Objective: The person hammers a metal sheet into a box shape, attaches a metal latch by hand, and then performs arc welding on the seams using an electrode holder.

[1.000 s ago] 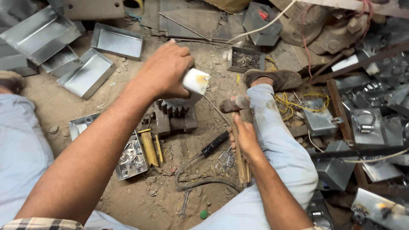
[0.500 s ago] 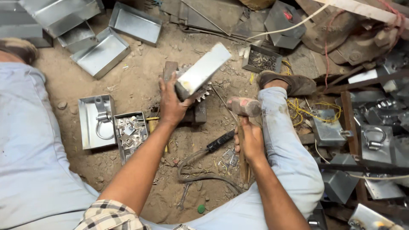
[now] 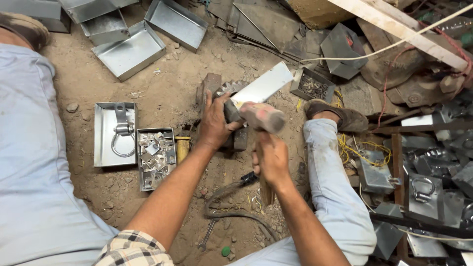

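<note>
The left hand (image 3: 214,123) is clamped around the near end of a flat metal strip (image 3: 263,86), pinning it down on a toothed iron block (image 3: 227,89) that sits on the dirt floor (image 3: 88,79) between the person's legs. The right hand (image 3: 270,158) is wrapped tight around the wooden handle of a hammer (image 3: 263,117), whose blurred head hangs just above the strip, right beside the left thumb and fingers.

That closeness looks like the main risk — a blow landing slightly off could catch the left fingers, and since only one end of the strip is held, a strike might make it twist or jump off the block.

The strip's long axis runs on a diagonal, from the left hand up and away to the right; its free end points toward a small tray of metal bits (image 3: 311,86) near the right shoe (image 3: 337,116).

Further out, left of the block, lie a shallow tin box (image 3: 106,143) with a shackle in it and a tray of small fittings (image 3: 155,157); empty metal boxes (image 3: 130,51) sit beyond — and a black cable (image 3: 231,214) curls on the ground beneath the right forearm.
</note>
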